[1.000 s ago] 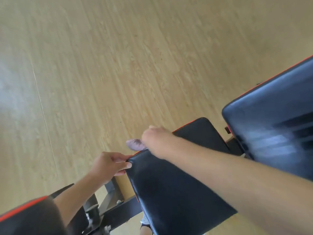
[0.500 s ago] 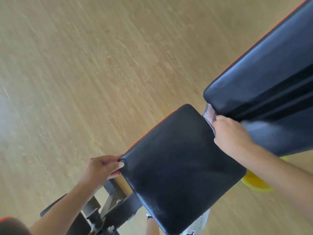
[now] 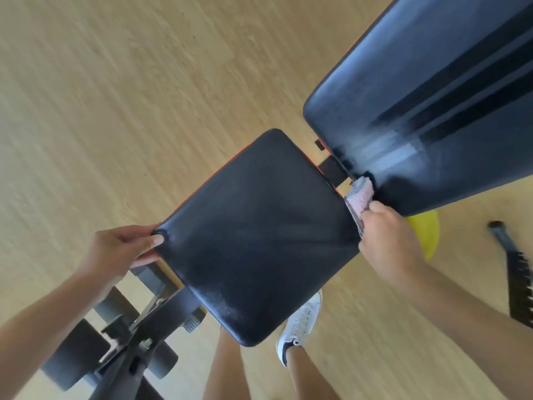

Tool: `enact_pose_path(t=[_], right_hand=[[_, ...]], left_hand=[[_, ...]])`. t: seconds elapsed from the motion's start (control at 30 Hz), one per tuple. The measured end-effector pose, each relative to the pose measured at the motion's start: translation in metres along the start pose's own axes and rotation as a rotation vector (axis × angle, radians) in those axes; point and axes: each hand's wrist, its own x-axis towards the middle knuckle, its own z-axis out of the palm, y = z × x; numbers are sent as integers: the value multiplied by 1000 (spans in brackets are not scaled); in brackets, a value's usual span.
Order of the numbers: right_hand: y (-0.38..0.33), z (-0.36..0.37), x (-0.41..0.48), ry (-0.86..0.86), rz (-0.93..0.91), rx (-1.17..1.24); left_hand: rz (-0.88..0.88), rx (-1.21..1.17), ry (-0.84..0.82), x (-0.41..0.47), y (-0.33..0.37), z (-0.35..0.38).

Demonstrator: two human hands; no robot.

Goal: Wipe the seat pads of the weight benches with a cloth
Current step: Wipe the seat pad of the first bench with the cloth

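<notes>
Gripping a pink-grey cloth (image 3: 360,197), the right hand's (image 3: 386,241) fingers (image 3: 377,207) are pressing it into the gap between seat pad (image 3: 259,235) and back pad (image 3: 418,111). Left hand (image 3: 121,249) fingers (image 3: 153,241) are pinching the seat pad's near corner, steadying the bench above the wooden floor (image 3: 115,96).

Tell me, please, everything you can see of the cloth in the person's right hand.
The cloth is small, pale pink with a grey woven edge, soft and crumpled. The right hand grips it, so only its upper part shows. It sits in the gap between the seat pad and the back pad, pressed against the seat pad's far edge and touching the back pad's lower edge.
</notes>
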Motion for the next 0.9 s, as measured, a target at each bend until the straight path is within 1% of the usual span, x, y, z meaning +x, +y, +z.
enact_pose_path(t=[0.07,0.13,0.2,0.23,0.27,0.3,0.33,0.37,0.4,0.43,0.47,0.5,0.57,0.6,0.63,0.67,0.7,0.73,0.77,0.8,0.83,0.9], right_hand=[[31,24,-29,-92,212,242],[31,42,-32,-55,432,519],[-2,51,-38,11,709,763],[-22,60,-48,86,823,821],[-46,69,-65,142,901,875],[-68,79,-88,148,927,938],[-89,84,-112,97,912,960],[-103,83,-132,9,851,951],[-104,82,-140,-75,787,937],[-93,80,-134,-119,768,916],[-75,77,-118,-118,765,876],[-53,72,-99,-54,781,882],[-18,56,-63,184,833,950],[-12,55,-53,263,842,989],[-18,61,-56,266,861,995],[-30,70,-67,231,850,960],[-48,85,-91,135,846,962],[-66,101,-117,-4,789,981],[-90,112,-148,-233,682,985],[-110,120,-177,-366,540,956],[-128,122,-198,-432,422,937],[-157,115,-211,-287,87,929]], left_hand=[[11,16,-17,-1,-5,4],[20,12,-13,-2,-5,5],[17,17,-15,0,-5,3],[12,13,-15,-1,-6,2],[8,3,-4,1,-10,0],[1,-1,3,3,-13,-1],[-4,9,5,6,-16,-1],[-10,18,2,7,-16,-1],[-5,28,-2,9,-16,-1],[-5,32,-5,10,-14,-1],[-2,35,-7,10,-14,0],[-3,38,-10,7,-14,2],[-4,43,-22,2,-16,5],[-4,41,-16,1,-16,5],[-9,34,-12,-1,-14,7],[-5,27,-11,-1,-12,8],[-8,19,-14,-3,-8,10],[-4,3,-10,-2,-6,11],[-4,-2,-11,-3,-4,14],[4,-2,-19,-4,-3,16],[6,9,-23,-7,-1,20],[8,8,-30,-8,-3,22]])
